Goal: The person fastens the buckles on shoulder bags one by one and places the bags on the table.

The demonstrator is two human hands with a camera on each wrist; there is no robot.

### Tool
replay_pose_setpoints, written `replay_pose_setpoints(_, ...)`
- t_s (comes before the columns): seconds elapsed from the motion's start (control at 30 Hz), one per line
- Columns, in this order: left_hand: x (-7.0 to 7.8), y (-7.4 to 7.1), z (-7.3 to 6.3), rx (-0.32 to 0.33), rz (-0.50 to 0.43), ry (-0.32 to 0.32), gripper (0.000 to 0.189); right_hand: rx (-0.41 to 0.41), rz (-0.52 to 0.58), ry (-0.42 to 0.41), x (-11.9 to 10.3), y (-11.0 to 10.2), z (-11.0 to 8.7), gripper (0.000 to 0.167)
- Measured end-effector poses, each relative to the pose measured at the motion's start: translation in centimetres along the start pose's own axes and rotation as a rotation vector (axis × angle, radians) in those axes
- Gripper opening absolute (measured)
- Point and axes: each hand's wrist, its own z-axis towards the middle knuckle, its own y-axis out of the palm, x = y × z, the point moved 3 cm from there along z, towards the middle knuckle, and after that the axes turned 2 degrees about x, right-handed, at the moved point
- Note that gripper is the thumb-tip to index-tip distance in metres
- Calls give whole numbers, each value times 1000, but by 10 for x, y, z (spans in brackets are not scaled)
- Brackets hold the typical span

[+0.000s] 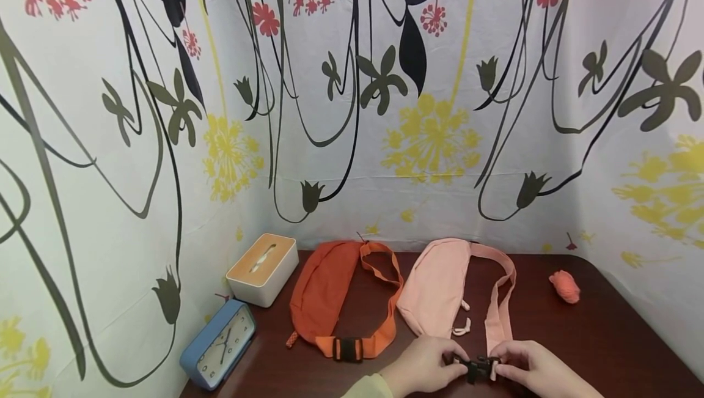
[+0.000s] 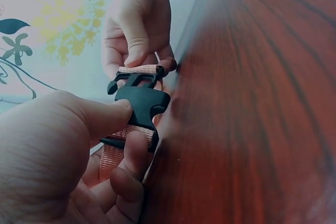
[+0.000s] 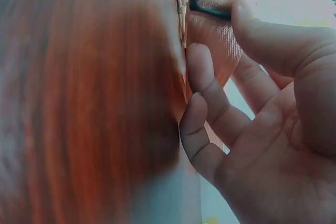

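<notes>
A light pink waist bag (image 1: 437, 288) lies on the dark table, its strap (image 1: 503, 288) looping to the right and forward. At the front, my left hand (image 1: 423, 366) pinches the black socket half of its buckle (image 2: 142, 103) between thumb and fingers. Opposite it, my right hand (image 1: 536, 368) pinches the strap end at the pronged half (image 2: 137, 80). The two halves are in line, and the prongs overlap the socket's mouth in the left wrist view. In the right wrist view, pink webbing (image 3: 215, 30) runs under my thumb, with other fingers curled below.
An orange waist bag (image 1: 330, 288) with its black buckle (image 1: 348, 349) fastened lies to the left. Farther left stand a tissue box (image 1: 269, 285) and a blue alarm clock (image 1: 220, 343). A coral bundle (image 1: 565, 287) sits back right. Patterned cloth (image 1: 341, 159) surrounds the table.
</notes>
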Motion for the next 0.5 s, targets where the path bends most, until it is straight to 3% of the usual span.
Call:
replay_pose_setpoints(0.3,1,0,0,17,3,-8,14,8,-31,-67,-8,9,7,16)
replay_pose_setpoints(0.5,2,0,-1,28,16,-2,13,4,-14,-21,-10,11,11,14)
